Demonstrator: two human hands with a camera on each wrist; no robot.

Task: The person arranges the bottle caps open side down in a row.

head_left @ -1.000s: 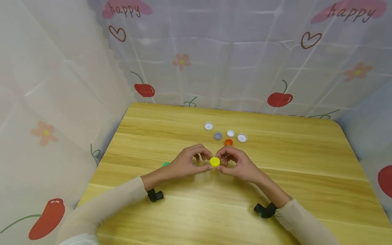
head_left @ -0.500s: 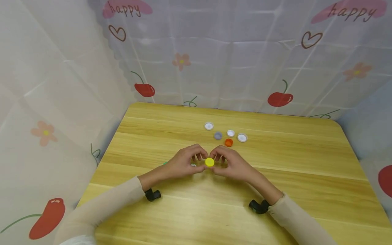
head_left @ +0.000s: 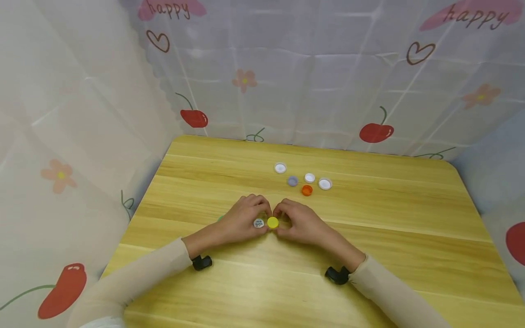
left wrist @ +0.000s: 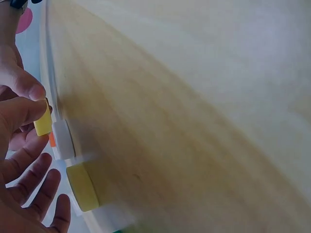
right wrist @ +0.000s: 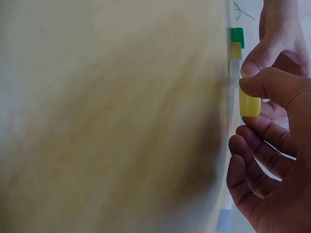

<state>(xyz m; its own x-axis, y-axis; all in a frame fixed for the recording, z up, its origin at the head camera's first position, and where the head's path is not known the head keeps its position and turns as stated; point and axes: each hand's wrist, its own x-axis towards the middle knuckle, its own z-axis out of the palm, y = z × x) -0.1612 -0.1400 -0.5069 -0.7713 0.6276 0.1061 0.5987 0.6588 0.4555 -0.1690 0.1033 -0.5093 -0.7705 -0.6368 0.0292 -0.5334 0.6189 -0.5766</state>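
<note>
Between my two hands is a round yellow bottle cap (head_left: pixel 272 222), held just above the wooden table. My left hand (head_left: pixel 243 222) pinches its left side with thumb and index finger, the other fingers spread loosely in the left wrist view. From the opposite side, thumb and index finger of my right hand (head_left: pixel 302 222) pinch the same cap. A white cap with dark print on top (head_left: pixel 259 223) sits on the table close by the left fingers. Beyond it stand a second yellow cap (left wrist: pixel 82 187) and a green cap (right wrist: pixel 237 38), mostly hidden by the left hand in the head view.
Farther back on the table (head_left: pixel 393 205) lie an orange cap (head_left: pixel 306 190), a grey-purple cap (head_left: pixel 292 181) and white caps, including one at the right (head_left: pixel 325 184) and one at the left (head_left: pixel 280 168). A printed curtain (head_left: pixel 303 82) hangs behind the table's back edge.
Both hands have moved the yellow cap left and slightly down, toward the printed white cap, which now shows more fully. The caps at the back have stayed put.
</note>
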